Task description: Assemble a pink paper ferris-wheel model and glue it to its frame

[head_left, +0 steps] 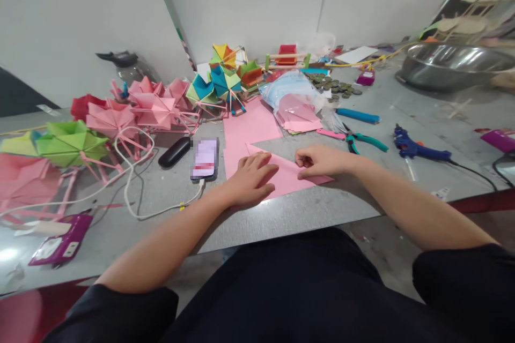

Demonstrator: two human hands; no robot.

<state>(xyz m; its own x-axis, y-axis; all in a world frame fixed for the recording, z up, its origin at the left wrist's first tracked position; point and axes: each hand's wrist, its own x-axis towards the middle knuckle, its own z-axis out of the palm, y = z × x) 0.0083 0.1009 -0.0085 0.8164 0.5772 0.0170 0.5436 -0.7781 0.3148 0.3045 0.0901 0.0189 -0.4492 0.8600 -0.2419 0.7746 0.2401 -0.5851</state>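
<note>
Pink paper lies near the table's front edge, with a folded edge running slantwise between my hands. My left hand rests on it with the fingers spread. At the paper's right part, my right hand has its fingers curled in, thumb near the index finger; whether paper is between them is too small to tell. Behind, another pink sheet reaches back towards a clear plastic bag with pink paper pieces by it.
Left of the paper are a phone with a white cable, a black case and folded paper umbrellas. On the right lie pliers, a blue glue gun and a metal basin.
</note>
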